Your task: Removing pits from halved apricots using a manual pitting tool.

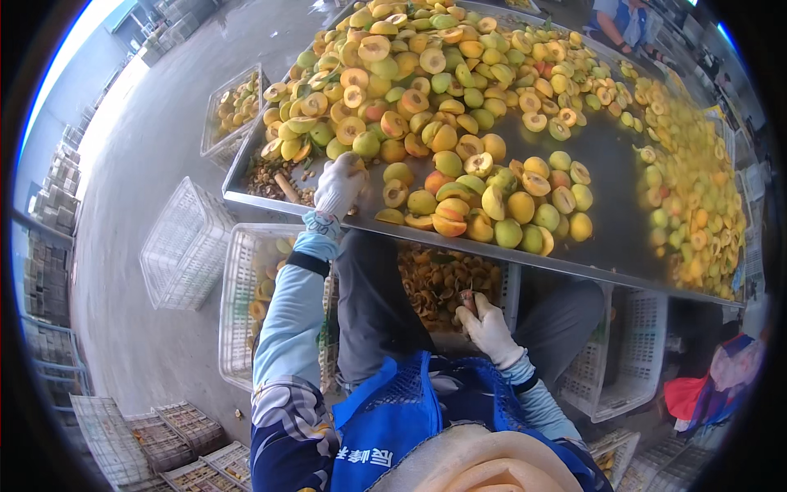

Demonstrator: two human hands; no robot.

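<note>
A steel table (605, 240) bears a large heap of halved and whole yellow-green stone fruits (430, 92), apricots or similar. My left hand (340, 183), in a white glove, is over the table's near-left part, beside the heap, with its fingers bent; whether a fruit is inside them is hidden. A smaller group of fruits (486, 203) lies to its right near the front edge. My right hand (489, 332), also gloved, is below the table edge and grips a small tool by its brownish handle (468, 300); its working end is unclear. Behind it is a crate of brown-orange fruit scraps (436, 277).
Fruit pits (264, 178) and a wooden stick (286, 188) lie in the table's left corner. White plastic crates stand left (184, 246), beside my left leg (237, 307) and at right (633, 350). A person (621, 27) sits beyond the table; another, in red and blue, is at lower right (716, 381).
</note>
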